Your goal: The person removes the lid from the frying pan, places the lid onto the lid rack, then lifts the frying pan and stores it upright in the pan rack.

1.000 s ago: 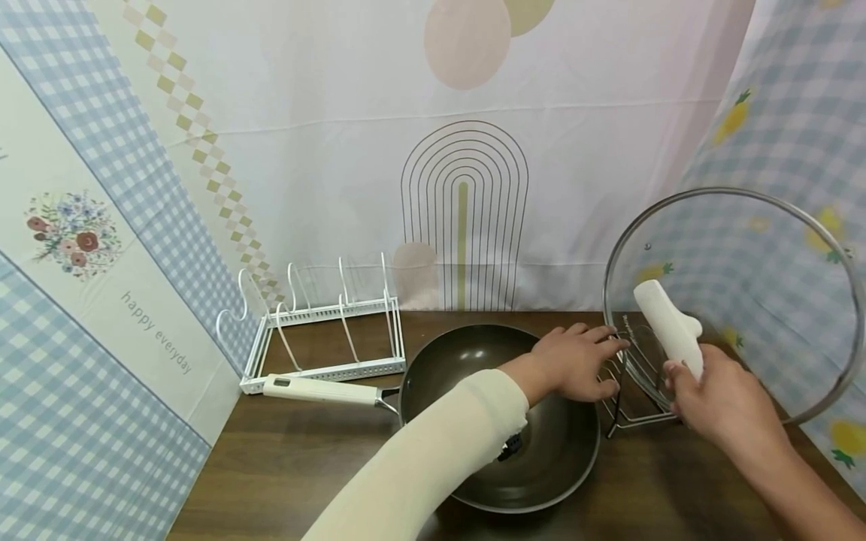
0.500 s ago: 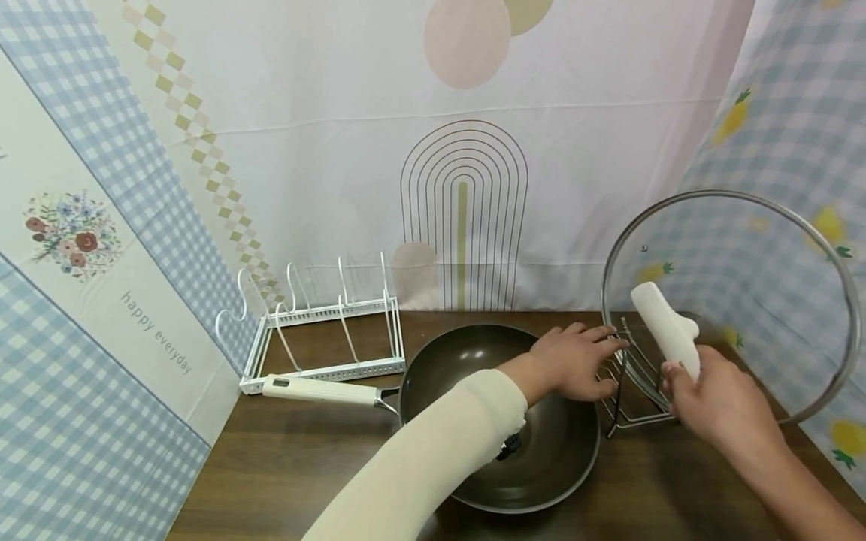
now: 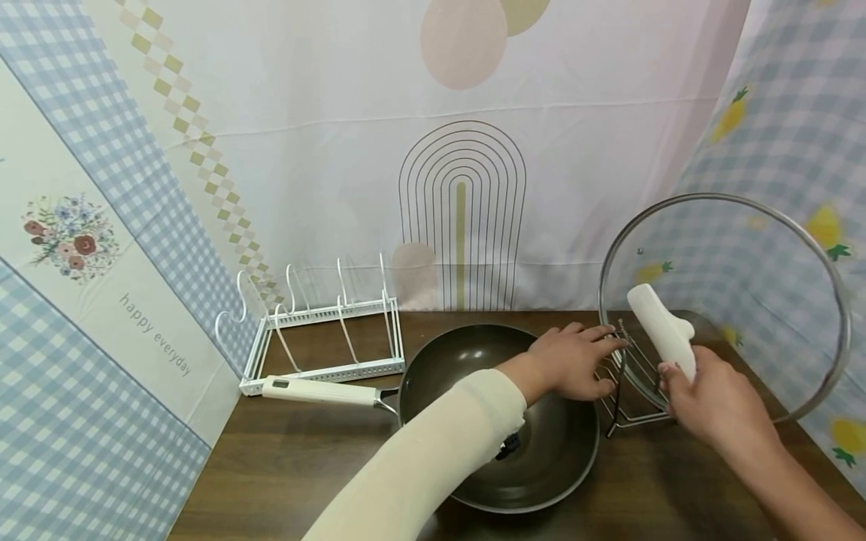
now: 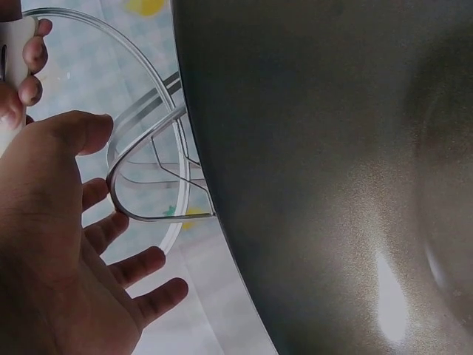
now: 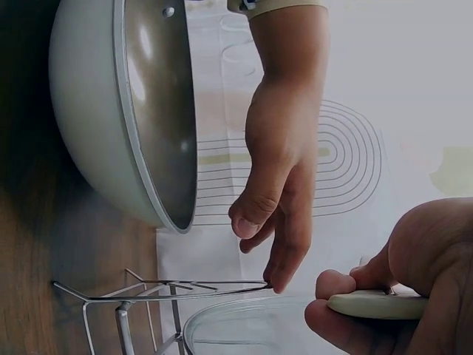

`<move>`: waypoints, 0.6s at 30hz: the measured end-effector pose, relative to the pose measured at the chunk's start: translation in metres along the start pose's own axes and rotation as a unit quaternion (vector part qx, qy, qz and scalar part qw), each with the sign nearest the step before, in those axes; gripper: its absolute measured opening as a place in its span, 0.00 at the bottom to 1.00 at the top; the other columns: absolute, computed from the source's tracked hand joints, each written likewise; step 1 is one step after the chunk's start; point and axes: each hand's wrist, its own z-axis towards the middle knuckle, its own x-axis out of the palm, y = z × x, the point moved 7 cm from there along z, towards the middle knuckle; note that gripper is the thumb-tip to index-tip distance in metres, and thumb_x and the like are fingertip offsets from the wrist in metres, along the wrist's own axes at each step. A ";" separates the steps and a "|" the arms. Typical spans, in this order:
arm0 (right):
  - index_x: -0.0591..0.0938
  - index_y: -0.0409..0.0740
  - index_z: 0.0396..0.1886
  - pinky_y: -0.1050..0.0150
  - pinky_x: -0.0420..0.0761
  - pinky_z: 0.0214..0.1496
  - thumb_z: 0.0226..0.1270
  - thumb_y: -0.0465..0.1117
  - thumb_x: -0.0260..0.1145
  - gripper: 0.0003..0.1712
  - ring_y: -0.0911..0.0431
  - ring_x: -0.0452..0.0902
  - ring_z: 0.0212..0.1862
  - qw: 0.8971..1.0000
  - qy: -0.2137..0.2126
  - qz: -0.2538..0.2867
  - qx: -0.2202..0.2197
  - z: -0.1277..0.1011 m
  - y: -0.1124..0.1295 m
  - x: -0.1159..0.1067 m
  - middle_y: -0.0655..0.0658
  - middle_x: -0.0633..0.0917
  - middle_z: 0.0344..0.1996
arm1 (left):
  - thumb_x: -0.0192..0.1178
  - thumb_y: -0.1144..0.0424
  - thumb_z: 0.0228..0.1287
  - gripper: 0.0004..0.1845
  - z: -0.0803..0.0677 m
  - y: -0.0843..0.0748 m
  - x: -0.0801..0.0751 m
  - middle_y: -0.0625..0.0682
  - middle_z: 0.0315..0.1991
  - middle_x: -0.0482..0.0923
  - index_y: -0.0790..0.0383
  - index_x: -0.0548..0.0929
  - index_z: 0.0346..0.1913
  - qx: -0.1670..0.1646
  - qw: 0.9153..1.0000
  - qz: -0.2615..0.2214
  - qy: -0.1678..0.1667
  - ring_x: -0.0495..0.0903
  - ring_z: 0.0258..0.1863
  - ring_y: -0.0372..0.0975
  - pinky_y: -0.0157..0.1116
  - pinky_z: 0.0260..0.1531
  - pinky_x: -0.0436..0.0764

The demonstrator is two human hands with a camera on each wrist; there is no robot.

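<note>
My right hand (image 3: 724, 394) grips the white upright handle (image 3: 659, 327) of a large glass lid (image 3: 724, 197) with a steel rim. The lid stands nearly on edge, its lower part among the wires of a small metal lid rack (image 3: 643, 420). Stretched across the wok, my left hand (image 3: 575, 364) touches the top of that rack with its fingertips. In the left wrist view its fingers (image 4: 140, 266) are spread and the thumb stands off the wire. Whether the lid's lower rim bears on the rack is hard to tell.
A dark wok (image 3: 555, 458) with a cream handle (image 3: 325, 391) stands in the middle of the brown table (image 3: 271, 466), beneath my left forearm. Behind its handle sits a white slotted pan rack (image 3: 365, 370). Patterned cloth walls (image 3: 325, 188) close off the back and both sides.
The lid and my right hand have shifted slightly left, and the lid's top rim sits a little lower. My left hand has stayed at the rack.
</note>
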 end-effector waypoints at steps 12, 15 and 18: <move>0.72 0.28 0.48 0.57 0.70 0.22 0.82 0.49 0.49 0.23 0.55 0.78 0.22 1.000 0.022 0.015 0.014 -0.001 -0.003 0.005 0.48 0.83 0.22 | 0.48 0.32 0.72 0.38 0.003 0.001 0.001 0.32 0.81 0.44 0.26 0.48 0.81 -0.002 1.000 0.007 -0.001 0.55 0.75 0.35 0.37 0.64 0.67; 0.72 0.29 0.47 0.57 0.69 0.22 0.82 0.48 0.50 0.22 0.55 0.77 0.22 1.000 0.019 0.011 0.012 -0.001 -0.003 0.006 0.49 0.83 0.22 | 0.48 0.32 0.72 0.38 0.003 0.001 0.002 0.31 0.81 0.43 0.26 0.48 0.81 -0.004 1.000 0.002 0.003 0.54 0.76 0.35 0.38 0.65 0.67; 0.73 0.29 0.47 0.57 0.69 0.22 0.82 0.47 0.51 0.21 0.56 0.77 0.22 1.000 0.013 0.011 0.007 -0.001 -0.003 0.007 0.49 0.83 0.21 | 0.48 0.31 0.71 0.38 0.003 0.002 0.004 0.30 0.81 0.42 0.24 0.48 0.80 -0.006 1.000 -0.002 0.007 0.54 0.76 0.34 0.38 0.65 0.67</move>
